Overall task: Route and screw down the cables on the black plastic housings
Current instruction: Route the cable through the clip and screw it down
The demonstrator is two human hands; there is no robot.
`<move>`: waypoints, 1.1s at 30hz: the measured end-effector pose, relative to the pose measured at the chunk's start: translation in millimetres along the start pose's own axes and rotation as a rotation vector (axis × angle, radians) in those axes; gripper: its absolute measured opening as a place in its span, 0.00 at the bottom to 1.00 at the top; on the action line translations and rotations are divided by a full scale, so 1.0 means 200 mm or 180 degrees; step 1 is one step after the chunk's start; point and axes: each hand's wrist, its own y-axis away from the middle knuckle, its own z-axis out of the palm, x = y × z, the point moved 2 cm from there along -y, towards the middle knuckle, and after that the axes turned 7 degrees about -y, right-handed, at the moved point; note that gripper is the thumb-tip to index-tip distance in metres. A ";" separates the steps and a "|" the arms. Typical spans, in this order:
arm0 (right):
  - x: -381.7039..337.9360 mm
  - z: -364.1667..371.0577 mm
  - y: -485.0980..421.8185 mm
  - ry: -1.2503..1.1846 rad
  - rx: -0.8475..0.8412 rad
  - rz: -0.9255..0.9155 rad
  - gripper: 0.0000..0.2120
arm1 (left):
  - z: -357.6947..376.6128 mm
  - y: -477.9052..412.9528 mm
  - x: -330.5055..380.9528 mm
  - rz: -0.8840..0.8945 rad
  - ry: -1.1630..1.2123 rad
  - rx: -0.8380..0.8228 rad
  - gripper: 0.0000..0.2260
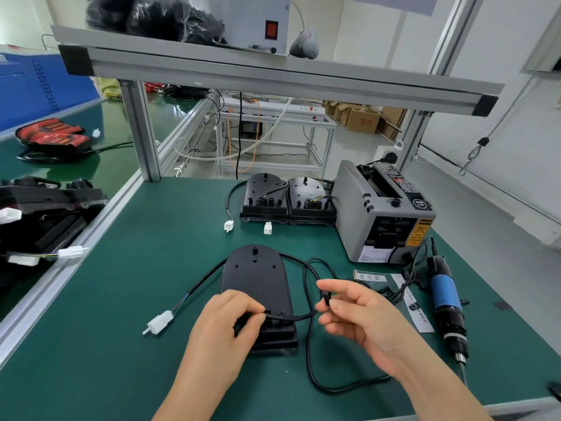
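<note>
Step in hand: routing, nothing screwed down yet on this unit.

- Black housing (256, 275) lies flat on the green bench (121, 299), right in front of the person, rounded end pointing away.
- Left hand (224, 323) sits on the near end of the housing. Its grip is closed, fingers curled round the black cable (308, 347) where it crosses that end.
- Right hand (361, 317) is just right of the housing, off the bench. Thumb and forefinger pinch a small black piece on the cable. It looks like a clamp (327, 299), but it's too small to be sure. The other fingers are loose.
- The rest of the cable loops on the bench to the right. The other lead runs left to a white plug (160, 323).
- Electric screwdriver (446, 302) lies on the bench well to the right, untouched.
- Two housings (264, 192) at the back have their cables already in place, next to the grey tape machine (382, 214).

Next, my read: seat the clamp over the cable at the near-end mount and take the slack out of the run between the hands. Then the right hand has to let go and fetch the screwdriver while the left keeps the cable pinned. I can't see a screw anywhere. The risk is the cable popping out of place during the hand swap.
</note>
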 end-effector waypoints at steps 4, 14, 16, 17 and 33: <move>0.00 0.04 0.01 -0.0016 -0.0071 -0.0005 0.10 | 0.00 0.00 0.00 0.0007 -0.0004 0.0012 0.10; 0.03 0.07 -0.01 -0.0216 -0.0027 -0.0102 0.07 | -0.01 0.00 0.00 0.0023 -0.0046 -0.0002 0.09; 0.04 0.09 0.00 -0.0146 0.0010 -0.0102 0.07 | -0.01 0.00 0.00 0.0012 -0.0039 0.0004 0.09; 0.04 0.10 0.00 -0.0060 0.0045 -0.0108 0.07 | -0.01 0.00 0.00 0.0015 -0.0038 0.0005 0.09; 0.12 0.31 0.01 0.0716 0.0201 -0.0337 0.07 | -0.01 -0.02 0.00 0.0072 -0.0047 0.0001 0.13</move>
